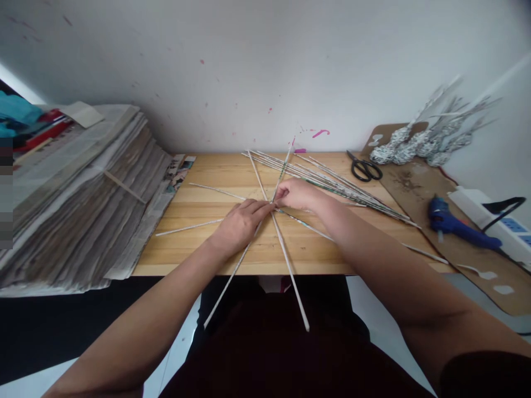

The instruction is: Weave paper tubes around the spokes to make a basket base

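Note:
Several thin rolled-paper sticks (290, 262) cross one another in a star shape on the wooden table, two of them reaching past its front edge. My left hand (244, 221) lies over the left side of the crossing, its fingers together and pressing the sticks there. From the right, my right hand (296, 193) pinches at the same crossing with curled fingers. Its fingertips meet those of my left hand, and the exact point they grip is hidden. Behind my right forearm lies a loose bundle of more paper sticks (340, 188).
A tall stack of newspapers (124, 166) borders the left side. Black scissors (365, 168) lie at the back right. Further right are a blue glue gun (460, 224), a white power strip (489, 215), a cardboard sheet (415, 193) and foil-like bundles with sticks (423, 143). A wall stands behind.

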